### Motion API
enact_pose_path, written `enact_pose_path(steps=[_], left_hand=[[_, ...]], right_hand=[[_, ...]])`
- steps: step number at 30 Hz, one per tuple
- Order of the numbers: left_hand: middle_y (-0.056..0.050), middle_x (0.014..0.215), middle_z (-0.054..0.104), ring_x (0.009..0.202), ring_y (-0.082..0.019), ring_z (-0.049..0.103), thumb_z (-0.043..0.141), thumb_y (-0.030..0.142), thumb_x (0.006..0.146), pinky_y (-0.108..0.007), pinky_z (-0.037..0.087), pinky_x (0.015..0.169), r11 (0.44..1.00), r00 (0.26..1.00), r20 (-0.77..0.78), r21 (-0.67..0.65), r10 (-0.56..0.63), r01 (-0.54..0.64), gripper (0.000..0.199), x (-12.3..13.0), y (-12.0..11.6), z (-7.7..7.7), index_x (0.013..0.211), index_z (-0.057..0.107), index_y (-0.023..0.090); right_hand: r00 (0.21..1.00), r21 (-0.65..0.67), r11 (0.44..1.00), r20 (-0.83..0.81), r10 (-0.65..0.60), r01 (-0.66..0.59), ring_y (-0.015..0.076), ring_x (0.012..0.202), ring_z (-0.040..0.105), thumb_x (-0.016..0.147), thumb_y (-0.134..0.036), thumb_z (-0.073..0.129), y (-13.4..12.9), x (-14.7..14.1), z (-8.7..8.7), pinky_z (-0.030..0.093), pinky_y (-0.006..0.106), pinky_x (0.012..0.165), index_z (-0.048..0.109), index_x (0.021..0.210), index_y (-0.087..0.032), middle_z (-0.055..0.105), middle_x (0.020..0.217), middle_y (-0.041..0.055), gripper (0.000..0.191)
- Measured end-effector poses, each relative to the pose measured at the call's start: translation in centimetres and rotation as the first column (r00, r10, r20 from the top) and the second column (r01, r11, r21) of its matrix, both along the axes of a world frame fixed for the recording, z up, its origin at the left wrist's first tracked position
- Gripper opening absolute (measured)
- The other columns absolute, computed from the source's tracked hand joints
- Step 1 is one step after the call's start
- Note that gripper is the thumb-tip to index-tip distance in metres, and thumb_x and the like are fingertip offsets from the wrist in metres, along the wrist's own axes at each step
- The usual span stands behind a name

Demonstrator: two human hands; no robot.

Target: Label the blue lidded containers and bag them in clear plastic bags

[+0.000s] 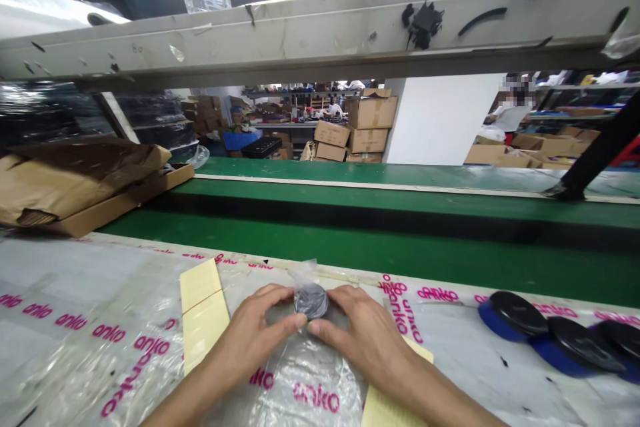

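A small round dark disc (312,301) in clear plastic wrap stands between my two hands, its clear flap sticking up at the top. My left hand (267,320) pinches its left edge with thumb and fingers. On the opposite edge, the thumb and fingers of my right hand (353,323) close on the same disc. Below it the table is covered with clear plastic (315,373) printed "anko" in pink. Pale yellow paper slips (203,313) lie left of my left hand, and another yellow sheet (390,407) is partly under my right forearm.
Several round black-and-blue items (513,313) sit at the right. Beyond the table edge runs a green belt (300,233). An open cardboard tray (125,203) with brown paper is at the left. A metal beam (300,33) crosses above. One person (513,110) is far back.
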State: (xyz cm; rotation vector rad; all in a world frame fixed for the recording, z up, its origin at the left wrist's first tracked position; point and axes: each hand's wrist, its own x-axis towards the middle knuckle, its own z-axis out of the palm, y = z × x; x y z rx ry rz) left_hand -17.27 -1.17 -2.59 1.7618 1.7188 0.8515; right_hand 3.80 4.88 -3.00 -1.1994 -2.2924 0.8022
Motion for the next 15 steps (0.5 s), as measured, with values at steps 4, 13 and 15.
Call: enact_pose_path(steps=[4, 13, 15], left_hand=[[-0.005, 0.11, 0.07, 0.106, -0.027, 0.062, 0.071, 0.041, 0.086, -0.039, 0.047, 0.095, 0.993, 0.986, -0.149, 0.084, -0.072, 0.085, 0.025, -0.1, 0.7, -0.9, 0.106, 0.072, 0.026], [-0.004, 0.113, 0.067, 0.104, -0.028, 0.062, 0.079, 0.032, 0.076, -0.041, 0.047, 0.092, 0.995, 0.969, -0.246, 0.094, 0.002, 0.022, 0.037, 0.5, 0.0, -0.5, 0.111, 0.067, 0.027], [-0.004, 0.116, 0.066, 0.106, -0.027, 0.062, 0.078, 0.037, 0.078, -0.038, 0.048, 0.092, 0.998, 0.987, -0.158, 0.042, -0.029, 0.036, 0.043, 0.5, 0.0, 0.2, 0.117, 0.065, 0.028]], right_hand=[[0.999, 0.034, 0.998, 0.012, 0.048, -0.049, 0.0247, 0.1, 0.063, 0.087, -0.042, 0.075, 0.5, 0.0, -0.7, 0.047, 0.032, 0.085, 0.073, 0.106, -0.026, 0.071, 0.104, 0.0036, 0.025], [0.993, 0.053, 0.998, 0.11, -0.037, 0.031, 0.0288, 0.105, 0.063, 0.077, -0.025, 0.081, 0.1, -0.2, -0.3, 0.047, 0.035, 0.085, 0.069, 0.115, -0.022, 0.069, 0.113, 0.0066, 0.04], [0.996, 0.035, 0.999, 0.078, -0.042, 0.039, 0.0296, 0.104, 0.063, 0.076, -0.033, 0.082, 0.0, -0.1, 0.1, 0.047, 0.036, 0.086, 0.068, 0.118, -0.021, 0.069, 0.113, 0.008, 0.046]])
